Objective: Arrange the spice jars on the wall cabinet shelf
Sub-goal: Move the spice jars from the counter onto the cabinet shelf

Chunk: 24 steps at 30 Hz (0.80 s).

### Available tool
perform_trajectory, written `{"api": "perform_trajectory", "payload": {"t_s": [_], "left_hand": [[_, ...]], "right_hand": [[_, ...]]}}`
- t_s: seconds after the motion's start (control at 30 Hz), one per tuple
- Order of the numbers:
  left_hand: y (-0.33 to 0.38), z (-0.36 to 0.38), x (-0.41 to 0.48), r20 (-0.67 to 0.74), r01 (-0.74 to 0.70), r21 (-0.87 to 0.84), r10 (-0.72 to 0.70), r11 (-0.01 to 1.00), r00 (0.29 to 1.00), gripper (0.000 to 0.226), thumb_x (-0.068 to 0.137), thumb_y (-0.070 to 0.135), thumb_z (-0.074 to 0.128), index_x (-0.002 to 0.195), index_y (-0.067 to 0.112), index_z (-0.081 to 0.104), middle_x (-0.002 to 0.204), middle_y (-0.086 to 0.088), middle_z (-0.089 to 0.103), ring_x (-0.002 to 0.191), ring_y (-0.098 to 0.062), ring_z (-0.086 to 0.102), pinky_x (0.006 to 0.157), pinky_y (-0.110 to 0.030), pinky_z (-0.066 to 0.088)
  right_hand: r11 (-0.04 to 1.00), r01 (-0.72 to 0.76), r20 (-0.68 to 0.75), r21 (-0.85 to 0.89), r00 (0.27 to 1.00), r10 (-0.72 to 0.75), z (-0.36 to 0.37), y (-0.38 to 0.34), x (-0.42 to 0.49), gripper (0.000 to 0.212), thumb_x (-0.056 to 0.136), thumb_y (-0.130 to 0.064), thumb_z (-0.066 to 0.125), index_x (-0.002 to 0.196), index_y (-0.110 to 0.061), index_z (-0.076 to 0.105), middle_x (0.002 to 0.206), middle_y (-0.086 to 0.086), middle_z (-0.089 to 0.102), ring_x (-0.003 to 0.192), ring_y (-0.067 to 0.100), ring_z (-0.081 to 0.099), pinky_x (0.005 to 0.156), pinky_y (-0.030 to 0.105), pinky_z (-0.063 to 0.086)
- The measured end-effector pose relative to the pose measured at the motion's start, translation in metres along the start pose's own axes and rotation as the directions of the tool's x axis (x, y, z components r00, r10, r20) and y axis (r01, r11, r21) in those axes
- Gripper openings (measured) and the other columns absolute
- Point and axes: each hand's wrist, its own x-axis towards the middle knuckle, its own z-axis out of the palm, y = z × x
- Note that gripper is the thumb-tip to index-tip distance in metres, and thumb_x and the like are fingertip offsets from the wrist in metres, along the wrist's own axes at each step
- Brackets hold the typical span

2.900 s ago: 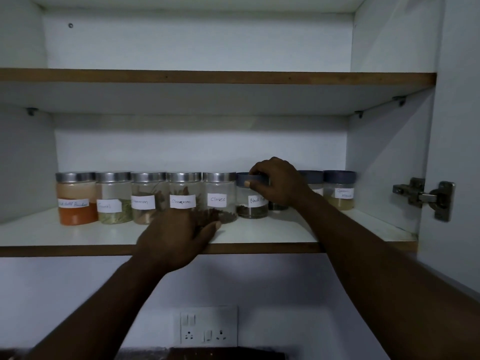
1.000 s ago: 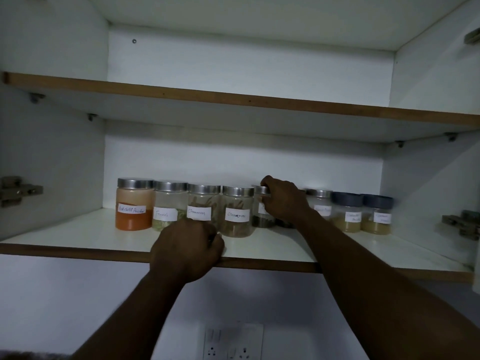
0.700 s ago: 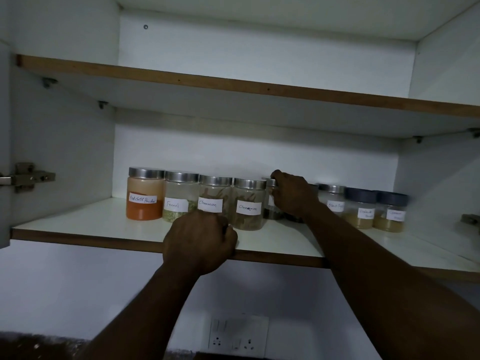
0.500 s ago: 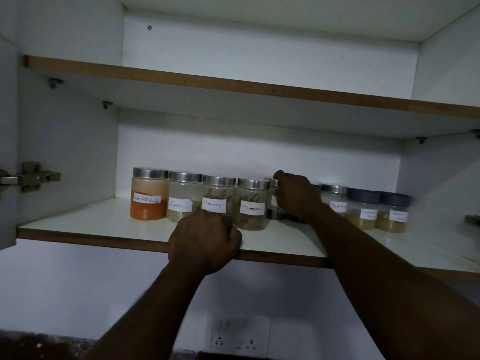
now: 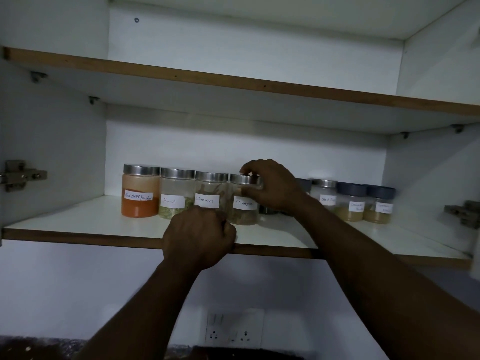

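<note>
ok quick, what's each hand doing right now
left hand: fist on the shelf edge, nothing visibly held
right hand: gripping a cinnamon jar by its lid

dim rm, white wall (image 5: 78, 294), socket (image 5: 233, 331)

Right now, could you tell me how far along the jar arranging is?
Done: chilli, fennel and first cinnamon jar stand in a tight row. In hand: right hand grips the second cinnamon jar by its lid; left hand rests curled at the shelf edge. Left: probably the half-hidden jar behind the right hand, and the right-side jars.
</note>
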Motion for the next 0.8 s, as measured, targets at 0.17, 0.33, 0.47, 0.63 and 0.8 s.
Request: {"api": "perform_trajectory", "payload": {"t_s": [0.17, 0.33, 0.47, 0.63, 0.8], "left_hand": [[0.005, -0.003, -0.002, 0.005, -0.006, -0.027, 0.006, 1.000, 1.000, 0.042, 0.091, 0.053, 0.039, 0.080, 0.025, 0.069, 0.068, 0.005, 0.063, 0.062, -0.012, 0.059, 0.060, -0.029, 0.054], [0.006, -0.003, -0.003, -0.027, -0.042, -0.015, 0.041, 0.999, 0.999, 0.045, 0.092, 0.052, 0.038, 0.080, 0.024, 0.070, 0.069, 0.005, 0.064, 0.061, -0.011, 0.057, 0.058, -0.025, 0.049], [0.005, -0.002, -0.004, -0.070, -0.069, 0.006, 0.069, 0.998, 0.995, 0.045, 0.092, 0.051, 0.038, 0.075, 0.023, 0.070, 0.065, 0.006, 0.062, 0.058, -0.011, 0.056, 0.055, -0.024, 0.041], [0.004, 0.000, -0.003, -0.090, -0.070, 0.011, 0.071, 0.997, 0.993, 0.045, 0.093, 0.050, 0.039, 0.074, 0.022, 0.068, 0.066, 0.005, 0.062, 0.059, -0.012, 0.055, 0.056, -0.025, 0.040], [0.004, 0.001, -0.004, -0.100, -0.065, -0.001, 0.064, 0.998, 0.993, 0.044, 0.092, 0.050, 0.040, 0.072, 0.022, 0.067, 0.064, 0.005, 0.060, 0.057, -0.012, 0.052, 0.056, -0.024, 0.037]], "right_hand": [[0.991, -0.062, 0.020, -0.117, 0.998, 0.065, 0.007, -0.007, 0.009, 0.040, 0.086, -0.045, 0.073, 0.119, -0.026, 0.064, 0.114, -0.003, 0.069, 0.106, 0.020, 0.060, 0.092, 0.041, 0.046], [0.982, -0.125, 0.079, -0.145, 0.987, 0.138, 0.018, -0.001, 0.021, 0.042, 0.087, -0.038, 0.076, 0.123, -0.022, 0.062, 0.116, 0.000, 0.070, 0.103, 0.022, 0.064, 0.095, 0.042, 0.049], [0.975, -0.146, 0.086, -0.170, 0.983, 0.162, 0.028, 0.007, 0.028, 0.045, 0.090, -0.037, 0.075, 0.129, -0.020, 0.059, 0.120, 0.002, 0.069, 0.106, 0.024, 0.064, 0.095, 0.041, 0.050], [0.972, -0.164, 0.085, -0.169, 0.980, 0.180, 0.042, 0.013, 0.039, 0.047, 0.089, -0.032, 0.075, 0.131, -0.018, 0.058, 0.123, 0.005, 0.069, 0.108, 0.027, 0.065, 0.092, 0.039, 0.051], [0.961, -0.187, 0.107, -0.206, 0.971, 0.212, 0.053, 0.018, 0.048, 0.046, 0.086, -0.026, 0.074, 0.128, -0.020, 0.055, 0.120, 0.006, 0.068, 0.104, 0.030, 0.064, 0.085, 0.038, 0.050]]}}
